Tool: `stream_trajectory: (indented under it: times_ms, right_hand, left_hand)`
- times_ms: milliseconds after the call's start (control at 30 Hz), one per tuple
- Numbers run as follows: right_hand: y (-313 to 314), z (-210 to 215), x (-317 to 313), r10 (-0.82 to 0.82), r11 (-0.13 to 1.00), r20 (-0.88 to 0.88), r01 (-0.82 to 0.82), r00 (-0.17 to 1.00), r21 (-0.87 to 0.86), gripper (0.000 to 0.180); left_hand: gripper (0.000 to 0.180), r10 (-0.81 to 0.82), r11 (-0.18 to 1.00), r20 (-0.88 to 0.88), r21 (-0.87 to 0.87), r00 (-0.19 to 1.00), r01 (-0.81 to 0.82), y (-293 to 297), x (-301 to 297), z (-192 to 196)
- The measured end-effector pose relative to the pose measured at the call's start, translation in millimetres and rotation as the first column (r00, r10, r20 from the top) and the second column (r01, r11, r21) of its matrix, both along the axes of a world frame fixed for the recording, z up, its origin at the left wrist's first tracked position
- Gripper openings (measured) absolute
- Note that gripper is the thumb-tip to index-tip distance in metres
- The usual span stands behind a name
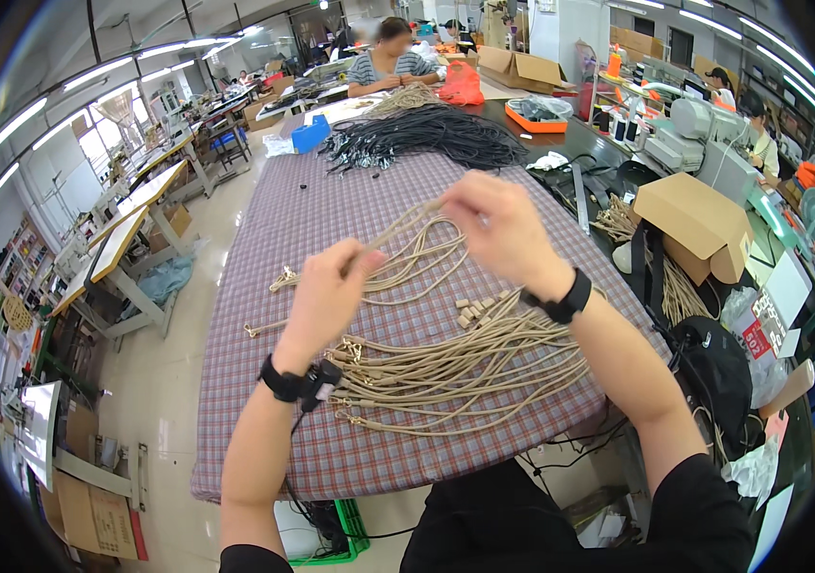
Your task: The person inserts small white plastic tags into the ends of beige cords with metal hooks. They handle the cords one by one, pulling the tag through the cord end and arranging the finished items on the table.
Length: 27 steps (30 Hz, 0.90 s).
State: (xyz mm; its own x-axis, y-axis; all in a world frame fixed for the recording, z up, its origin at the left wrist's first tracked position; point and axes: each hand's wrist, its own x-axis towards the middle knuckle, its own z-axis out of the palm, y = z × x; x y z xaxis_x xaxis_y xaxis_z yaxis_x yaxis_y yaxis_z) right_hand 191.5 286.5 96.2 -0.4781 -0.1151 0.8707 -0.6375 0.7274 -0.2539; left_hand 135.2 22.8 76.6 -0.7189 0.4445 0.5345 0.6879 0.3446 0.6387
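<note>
While both arms reach over the worktop [235,430], the two hands hold one tan cord [398,227] up above its middle. The left hand [326,286] has its fingers curled in, and its thumb and fingers pinch the cord. The bit inside that hand is hidden. From there the cord goes up to the right hand [503,224], where the thumb and fingertips pinch it too. So the cord sits between the fingers on both sides, with a bare stretch between the hands.

Under the hands, some loops of tan cord [407,279] lie on the checked cloth. Closer to the near edge is a big bunch of tan cords [465,368], with shiny gold clips [355,351] at its left end. Small tan pieces [477,309] sit just beyond the bunch, toward the right edge. Black cords [427,134] make a heap by the far edge, and a blue box [310,135] sits at the far left corner.
</note>
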Motion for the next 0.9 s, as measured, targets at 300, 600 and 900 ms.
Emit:
stream_trajectory:
  times_ms: [300,600,900]
  right_hand:
    - [122.0,-44.6,-12.8,0.107,0.957,0.494,0.046,0.863,-0.287,0.014]
    - [108.8,-63.0,-4.5,-0.084,0.994,0.326,0.104,0.942,-0.045,0.006]
    - [113.5,-75.3,-12.4,-0.024,0.953,0.446,0.156,0.895,-0.26,0.005]
  left_hand:
    - [0.059,0.386,0.91,-0.085,-0.125,0.919,-0.394,-130.6,-98.5,-45.8]
    - [0.054,0.464,0.85,-0.154,-0.198,0.872,-0.488,-160.0,-103.1,-77.3]
    - [0.012,0.187,0.981,0.123,-0.081,0.975,-0.178,-172.1,-112.5,-93.3]
